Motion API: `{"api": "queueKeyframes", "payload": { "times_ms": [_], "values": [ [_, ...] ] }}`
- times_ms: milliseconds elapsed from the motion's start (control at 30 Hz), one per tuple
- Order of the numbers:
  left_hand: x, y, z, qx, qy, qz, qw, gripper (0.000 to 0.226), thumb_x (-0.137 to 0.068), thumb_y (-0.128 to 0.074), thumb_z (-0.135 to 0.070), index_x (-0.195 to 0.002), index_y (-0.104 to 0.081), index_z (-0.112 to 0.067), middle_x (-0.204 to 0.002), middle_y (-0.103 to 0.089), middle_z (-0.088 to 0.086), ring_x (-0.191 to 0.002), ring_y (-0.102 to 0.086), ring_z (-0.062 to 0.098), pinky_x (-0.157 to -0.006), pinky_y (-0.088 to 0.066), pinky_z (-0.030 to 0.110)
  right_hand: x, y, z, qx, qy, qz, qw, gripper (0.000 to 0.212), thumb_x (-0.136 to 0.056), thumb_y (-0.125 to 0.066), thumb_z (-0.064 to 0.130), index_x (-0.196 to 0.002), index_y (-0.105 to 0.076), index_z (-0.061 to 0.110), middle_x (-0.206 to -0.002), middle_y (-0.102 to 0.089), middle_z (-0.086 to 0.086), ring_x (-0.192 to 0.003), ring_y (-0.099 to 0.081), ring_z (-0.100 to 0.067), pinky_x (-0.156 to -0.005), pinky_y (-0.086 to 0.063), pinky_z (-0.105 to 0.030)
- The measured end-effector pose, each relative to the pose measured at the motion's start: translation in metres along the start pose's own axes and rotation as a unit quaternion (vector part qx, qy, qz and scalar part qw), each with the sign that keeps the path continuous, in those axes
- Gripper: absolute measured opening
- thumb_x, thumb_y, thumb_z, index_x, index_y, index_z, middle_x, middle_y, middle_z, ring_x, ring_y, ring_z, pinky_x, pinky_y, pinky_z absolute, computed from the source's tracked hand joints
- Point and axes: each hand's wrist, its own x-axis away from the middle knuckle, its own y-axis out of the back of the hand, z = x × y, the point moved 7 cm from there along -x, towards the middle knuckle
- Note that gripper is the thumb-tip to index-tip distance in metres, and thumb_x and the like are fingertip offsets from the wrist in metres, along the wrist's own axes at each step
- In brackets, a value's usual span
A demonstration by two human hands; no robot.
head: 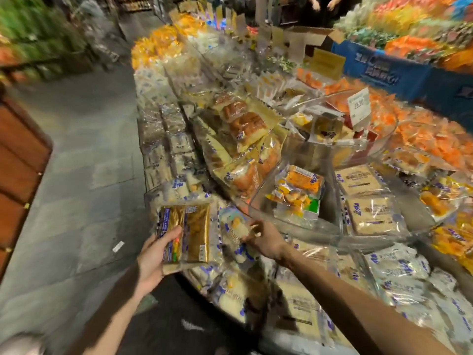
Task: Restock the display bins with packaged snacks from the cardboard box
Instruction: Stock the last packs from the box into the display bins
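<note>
Gripping a gold-backed snack packet is the left hand; right hand pinches a pale bun pack.

1 o'clock: person cut by top edge | 2 o'clock: price tag print too small to read | 7 o'clock: gold packet hides left grip fingers | 6 o'clock: white packet in right grip, print blurred

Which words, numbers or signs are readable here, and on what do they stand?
None reads clearly.
Price card: digits blurred.
Blue banner: white characters blurred.
Yellow sign: blurred.
Gold packet, left hand: print too small.
White packet, right hand: blue print blurred.
</note>
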Motion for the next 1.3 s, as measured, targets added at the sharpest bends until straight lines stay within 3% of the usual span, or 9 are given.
{"api": "queueKeyframes", "payload": {
  "times_ms": [300,433,533,667,767,867,1000,1133,1300],
  "values": [
    [-0.019,0.032,-0.006,-0.048,0.054,0.039,0.997,0.051,-0.076,-0.075,-0.026,-0.125,-0.059,-0.021,-0.109,-0.075,0.012,-0.099,-0.072,0.03,-0.084,-0.057,0.047,-0.062,-0.07,0.02,0.243,0.02,-0.019,0.97,0.02,-0.095,-0.06,0.032,-0.104,-0.064,0.014,-0.109,-0.07,-0.012,-0.105,-0.063,-0.032,-0.074,-0.041,-0.031],
    [-0.032,0.037,-0.002,-0.06,0.091,0.066,0.992,0.07,-0.075,-0.08,-0.028,-0.138,-0.049,-0.022,-0.116,-0.073,0.013,-0.106,-0.07,0.033,-0.092,-0.054,0.055,-0.054,-0.067,0.029,0.318,0.09,-0.096,0.939,0.025,-0.093,-0.061,0.025,-0.115,-0.066,0.013,-0.131,-0.056,-0.01,-0.119,-0.046,-0.03,-0.097,-0.038,-0.035],
    [-0.041,0.031,-0.004,-0.08,0.102,0.083,0.988,0.091,-0.066,-0.088,-0.036,-0.143,-0.043,-0.018,-0.116,-0.072,0.015,-0.106,-0.07,0.034,-0.089,-0.056,0.053,-0.02,-0.048,0.044,0.019,0.023,-0.162,0.986,0.034,-0.097,-0.059,0.044,-0.103,-0.067,0.011,-0.104,-0.065,-0.005,-0.091,-0.059,-0.024,-0.079,-0.05,-0.033],
    [-0.053,-0.003,-0.003,-0.11,0.105,0.129,0.98,0.119,-0.049,-0.097,-0.049,-0.148,-0.037,-0.022,-0.119,-0.071,0.014,-0.107,-0.07,0.033,-0.091,-0.056,0.052,0.021,-0.053,0.063,-0.401,-0.114,-0.028,0.909,0.053,-0.093,-0.028,0.075,-0.113,-0.062,0.04,-0.105,-0.062,0.018,-0.1,-0.058,-0.008,-0.095,-0.047,-0.039],
    [-0.054,-0.044,0.002,-0.137,0.088,0.185,0.969,0.105,-0.056,-0.091,-0.049,-0.143,-0.04,-0.017,-0.117,-0.072,0.013,-0.108,-0.068,0.032,-0.098,-0.051,0.055,0.05,-0.034,0.068,-0.479,-0.125,-0.014,0.869,0.06,-0.091,-0.032,0.076,-0.116,-0.071,0.038,-0.132,-0.062,0.005,-0.122,-0.058,-0.02,-0.111,-0.041,-0.053],
    [-0.048,-0.08,-0.002,-0.16,0.036,0.236,0.958,0.109,-0.051,-0.09,-0.058,-0.141,-0.043,-0.018,-0.132,-0.063,0.01,-0.12,-0.06,0.025,-0.109,-0.041,0.053,0.065,-0.018,0.054,-0.561,-0.131,-0.025,0.817,0.05,-0.095,-0.049,0.059,-0.112,-0.077,0.022,-0.123,-0.069,-0.02,-0.109,-0.069,-0.038,-0.095,-0.053,-0.058],
    [-0.049,-0.104,0.001,-0.185,0.031,0.237,0.953,0.115,-0.076,-0.076,-0.051,-0.159,-0.004,-0.017,-0.163,-0.022,0.005,-0.147,-0.026,0.023,-0.12,-0.018,0.046,0.076,0.0,0.031,-0.595,-0.113,-0.065,0.793,0.038,-0.095,-0.059,0.032,-0.12,-0.071,0.007,-0.112,-0.072,-0.022,-0.091,-0.074,-0.034,-0.082,-0.06,-0.051],
    [-0.049,-0.111,-0.004,-0.191,0.021,0.245,0.95,0.094,-0.085,-0.066,-0.05,-0.157,-0.014,-0.018,-0.156,-0.029,-0.005,-0.145,-0.028,0.019,-0.119,-0.019,0.043,0.084,0.01,0.022,-0.585,-0.118,-0.106,0.795,0.019,-0.093,-0.06,0.013,-0.1,-0.073,0.002,-0.091,-0.075,-0.019,-0.063,-0.073,-0.027,-0.044,-0.057,-0.031],
    [-0.05,-0.082,-0.039,-0.198,-0.04,0.183,0.962,0.045,-0.085,-0.067,-0.055,-0.122,-0.05,-0.037,-0.124,-0.057,-0.014,-0.122,-0.047,0.008,-0.115,-0.033,0.041,0.072,0.002,0.023,-0.585,-0.143,-0.09,0.793,0.019,-0.079,-0.07,0.016,-0.089,-0.082,0.006,-0.113,-0.072,-0.021,-0.092,-0.073,-0.033,-0.092,-0.056,-0.049]
  ]
}}
